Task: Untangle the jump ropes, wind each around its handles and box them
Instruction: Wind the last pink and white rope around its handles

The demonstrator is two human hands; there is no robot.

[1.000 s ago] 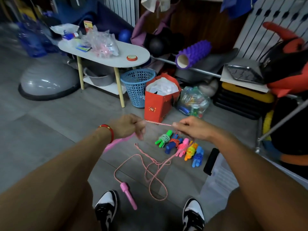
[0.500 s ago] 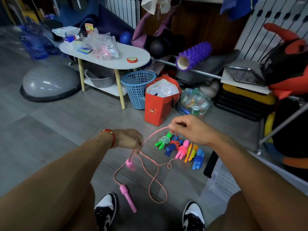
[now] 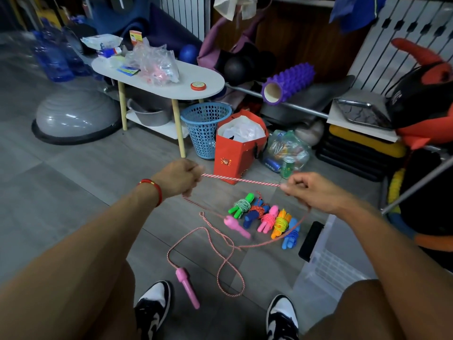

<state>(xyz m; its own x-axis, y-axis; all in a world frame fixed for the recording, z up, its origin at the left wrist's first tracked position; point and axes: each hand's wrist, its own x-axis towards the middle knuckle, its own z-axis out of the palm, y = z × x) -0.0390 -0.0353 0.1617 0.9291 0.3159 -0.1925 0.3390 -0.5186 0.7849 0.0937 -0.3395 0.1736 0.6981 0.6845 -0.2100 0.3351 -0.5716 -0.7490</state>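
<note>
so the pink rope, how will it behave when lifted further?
Probably floppy: the pink rope sags in loose loops on the floor, taut only between the left hand and right hand. One pink handle looks to dangle and may swing. The crossed loops could cinch into a knot.
</note>
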